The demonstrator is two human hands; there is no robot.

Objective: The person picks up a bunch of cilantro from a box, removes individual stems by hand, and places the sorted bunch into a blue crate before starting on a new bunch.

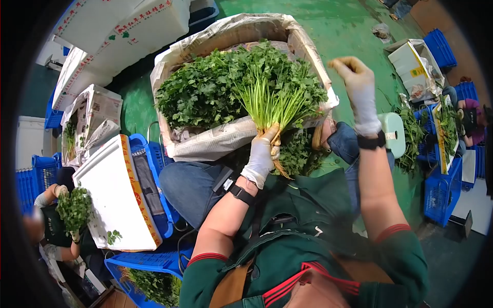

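Note:
My left hand, in a pale glove, is wrapped round the root end of a bunch of leafy herbs. Its thin, light green stalks fan out away from me, and the tan roots hang below my fingers. The bunch's leaves overlap more green bunches in a large box lined with newspaper. To the right of the box, my gloved right hand is raised, its fingers curled together. Whether anything is pinched in them I cannot make out.
Loose greens lie below the box, between my legs. A white foam board and a blue crate stand at left. Beyond them a person holds a bunch of greens. A pale green stool is at right, near piled greens.

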